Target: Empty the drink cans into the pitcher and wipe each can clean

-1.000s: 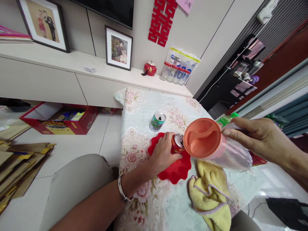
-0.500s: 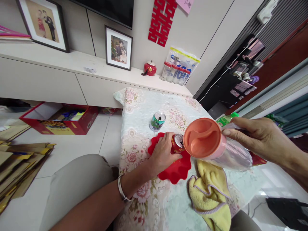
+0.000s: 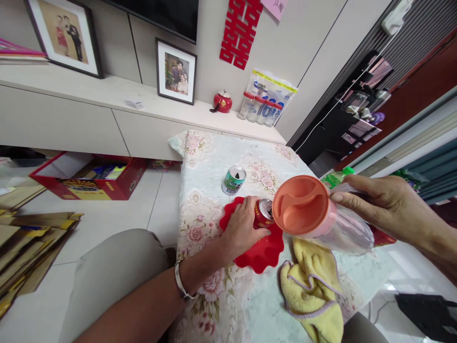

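My left hand (image 3: 243, 226) is wrapped round a red drink can (image 3: 263, 216), which stands on a red wavy-edged plate (image 3: 262, 257). In my right hand (image 3: 385, 205) is the handle of a clear pitcher (image 3: 348, 233) with an orange lid (image 3: 302, 205). The pitcher lies tilted almost on its side, its lid end at the can's open top. Whether liquid runs between them I cannot tell. Behind the plate stands a green and silver can (image 3: 234, 181), its top opened. A yellow cloth (image 3: 312, 290) lies crumpled below the pitcher.
A floral tablecloth (image 3: 221, 152) covers the table. Behind the pitcher is a green-capped bottle (image 3: 333, 177). Along the back runs a white cabinet (image 3: 117, 90) with framed photos, a red jar (image 3: 223, 101) and several glass jars. At left on the floor sit a red box (image 3: 117, 186) and flattened cardboard (image 3: 32, 252).
Almost nothing differs. Both hands, the can and the tilted pitcher keep nearly the same places, with only a tiny shift of the pitcher.
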### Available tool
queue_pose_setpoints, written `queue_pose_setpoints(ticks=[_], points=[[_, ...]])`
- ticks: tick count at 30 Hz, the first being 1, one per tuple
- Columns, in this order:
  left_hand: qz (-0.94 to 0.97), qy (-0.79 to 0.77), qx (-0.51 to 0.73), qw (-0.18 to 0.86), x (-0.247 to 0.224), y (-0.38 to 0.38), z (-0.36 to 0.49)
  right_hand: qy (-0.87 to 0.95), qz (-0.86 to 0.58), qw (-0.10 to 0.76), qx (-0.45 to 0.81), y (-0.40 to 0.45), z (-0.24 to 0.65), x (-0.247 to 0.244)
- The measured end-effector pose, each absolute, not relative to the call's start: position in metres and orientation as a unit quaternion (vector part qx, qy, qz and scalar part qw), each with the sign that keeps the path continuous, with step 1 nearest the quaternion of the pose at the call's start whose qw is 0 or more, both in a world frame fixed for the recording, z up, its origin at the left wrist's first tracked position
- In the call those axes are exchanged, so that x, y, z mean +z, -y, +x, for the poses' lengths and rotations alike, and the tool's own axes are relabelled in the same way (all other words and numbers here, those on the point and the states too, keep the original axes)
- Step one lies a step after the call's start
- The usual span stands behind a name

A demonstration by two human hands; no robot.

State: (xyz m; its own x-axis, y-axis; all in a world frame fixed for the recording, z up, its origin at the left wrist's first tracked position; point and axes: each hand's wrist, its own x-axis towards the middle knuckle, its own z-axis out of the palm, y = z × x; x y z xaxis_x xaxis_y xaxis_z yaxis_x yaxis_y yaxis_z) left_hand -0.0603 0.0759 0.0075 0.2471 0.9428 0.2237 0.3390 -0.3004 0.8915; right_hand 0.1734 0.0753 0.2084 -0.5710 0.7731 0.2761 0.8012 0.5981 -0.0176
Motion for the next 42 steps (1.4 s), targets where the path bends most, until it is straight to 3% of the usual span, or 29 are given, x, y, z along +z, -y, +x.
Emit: queue_pose_setpoints(ticks=[42], points=[[0.692, -0.458, 0.418, 0.369, 0.007, -0.075, -0.060, 0.876, -0.459, 0.143, -0.031, -0.073, 0.166, 0.211]])
